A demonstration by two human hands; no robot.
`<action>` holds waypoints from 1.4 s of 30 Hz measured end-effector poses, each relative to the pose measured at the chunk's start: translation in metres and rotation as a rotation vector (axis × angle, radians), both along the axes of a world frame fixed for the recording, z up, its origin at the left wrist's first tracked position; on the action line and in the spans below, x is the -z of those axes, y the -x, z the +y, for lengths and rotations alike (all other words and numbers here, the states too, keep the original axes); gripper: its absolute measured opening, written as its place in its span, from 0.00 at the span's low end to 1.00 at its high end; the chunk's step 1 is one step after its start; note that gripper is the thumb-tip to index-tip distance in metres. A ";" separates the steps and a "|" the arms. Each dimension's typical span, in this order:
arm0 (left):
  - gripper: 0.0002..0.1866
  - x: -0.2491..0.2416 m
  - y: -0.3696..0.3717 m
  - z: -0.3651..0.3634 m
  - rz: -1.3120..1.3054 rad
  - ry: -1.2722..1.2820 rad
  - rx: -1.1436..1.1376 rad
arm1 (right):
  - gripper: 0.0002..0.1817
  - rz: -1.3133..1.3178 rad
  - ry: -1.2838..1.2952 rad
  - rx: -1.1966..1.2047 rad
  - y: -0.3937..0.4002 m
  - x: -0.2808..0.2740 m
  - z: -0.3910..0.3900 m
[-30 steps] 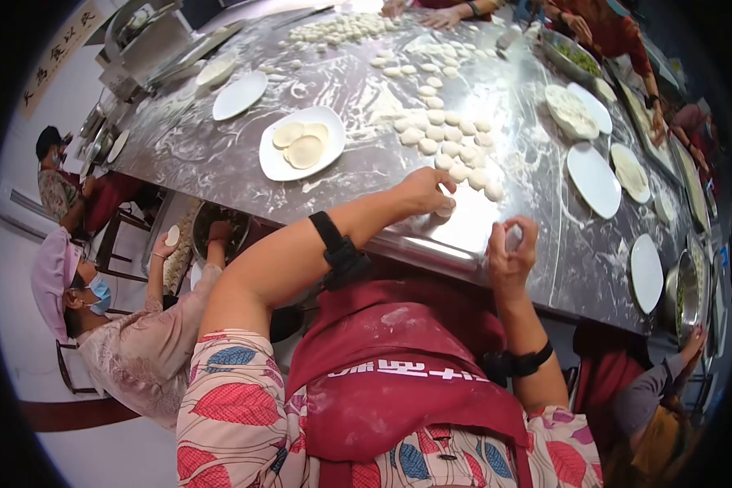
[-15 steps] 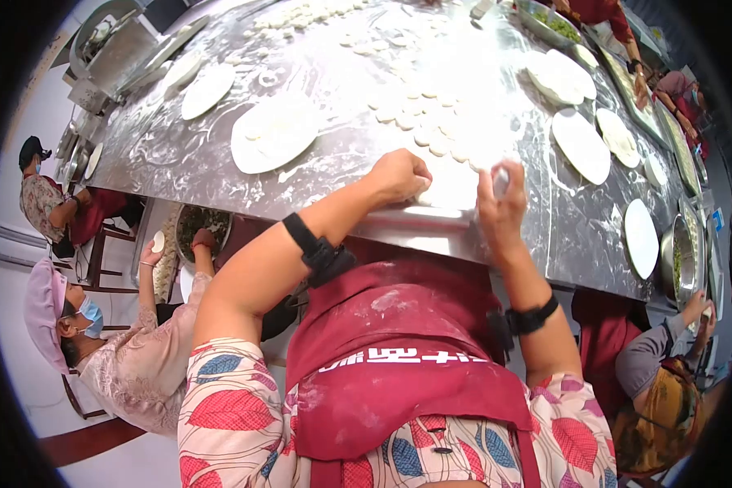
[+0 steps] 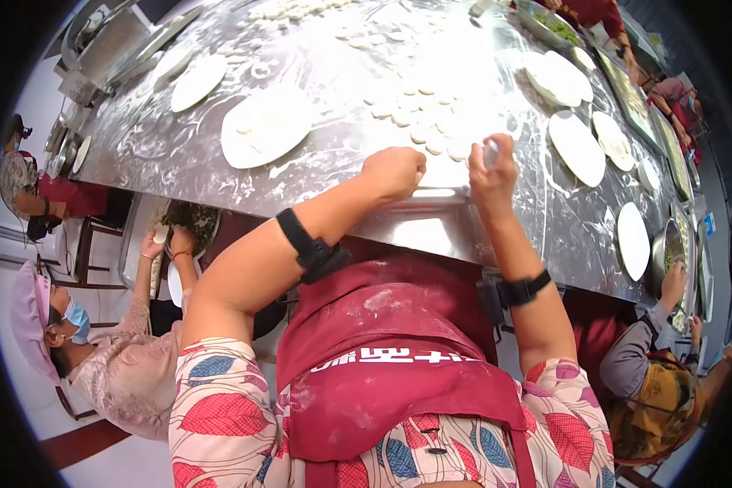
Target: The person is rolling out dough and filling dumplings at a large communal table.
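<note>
My left hand (image 3: 394,172) is closed at the table's near edge, fingers curled down; what they hold is lost in the glare. To its right, my right hand (image 3: 494,179) is closed around what looks like a rolling pin (image 3: 491,153), of which only a greyish rounded end shows. Just beyond both hands, several small flattened dough pieces (image 3: 419,137) lie in a cluster on the floured metal table (image 3: 350,146). Left of them sits a large white plate (image 3: 260,134) with pale, flat dough rounds on it.
More white plates (image 3: 577,148) stand along the right side. A bowl of green filling (image 3: 557,31) is at the far right. A co-worker in a pink cap (image 3: 37,321) works on the left, another person in a grey sleeve (image 3: 630,354) on the right.
My right hand has risen slightly and moved a little left, turning so its fingers look more closed. My left hand stays near the table edge. The whole view has shifted slightly.
</note>
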State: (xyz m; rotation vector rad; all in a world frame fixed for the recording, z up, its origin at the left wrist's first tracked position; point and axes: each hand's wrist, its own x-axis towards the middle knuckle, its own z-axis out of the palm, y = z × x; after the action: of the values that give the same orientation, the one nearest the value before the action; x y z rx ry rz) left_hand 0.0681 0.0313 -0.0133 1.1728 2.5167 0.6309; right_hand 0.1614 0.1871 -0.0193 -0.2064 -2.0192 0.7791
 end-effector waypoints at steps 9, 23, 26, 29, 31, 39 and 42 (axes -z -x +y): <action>0.08 -0.001 0.012 -0.008 -0.254 -0.081 0.009 | 0.11 -0.126 0.234 -0.096 -0.064 0.013 -0.016; 0.09 -0.004 0.020 -0.016 -0.504 -0.032 -0.020 | 0.12 -0.137 0.171 -0.070 -0.056 0.015 -0.011; 0.08 -0.005 0.020 -0.014 -0.381 -0.031 0.021 | 0.12 -0.154 0.158 -0.037 -0.020 0.010 0.001; 0.09 -0.007 0.022 -0.005 -0.159 -0.002 0.079 | 0.12 -0.202 0.097 0.013 0.008 -0.007 0.004; 0.09 -0.010 0.022 -0.003 -0.124 0.019 0.142 | 0.11 -0.169 0.117 -0.003 0.006 -0.006 0.000; 0.09 -0.026 0.046 -0.019 -0.265 -0.106 0.097 | 0.10 -0.091 0.226 -0.074 -0.090 0.011 -0.036; 0.08 -0.024 0.064 -0.039 -0.453 -0.027 0.038 | 0.10 -0.092 0.255 -0.088 -0.094 0.010 -0.037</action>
State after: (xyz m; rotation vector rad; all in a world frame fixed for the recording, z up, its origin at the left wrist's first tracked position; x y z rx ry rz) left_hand 0.0042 -0.0080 0.0107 0.9548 2.1060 0.8180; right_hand 0.2554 0.1498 -0.0294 -0.3057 -2.0214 1.1019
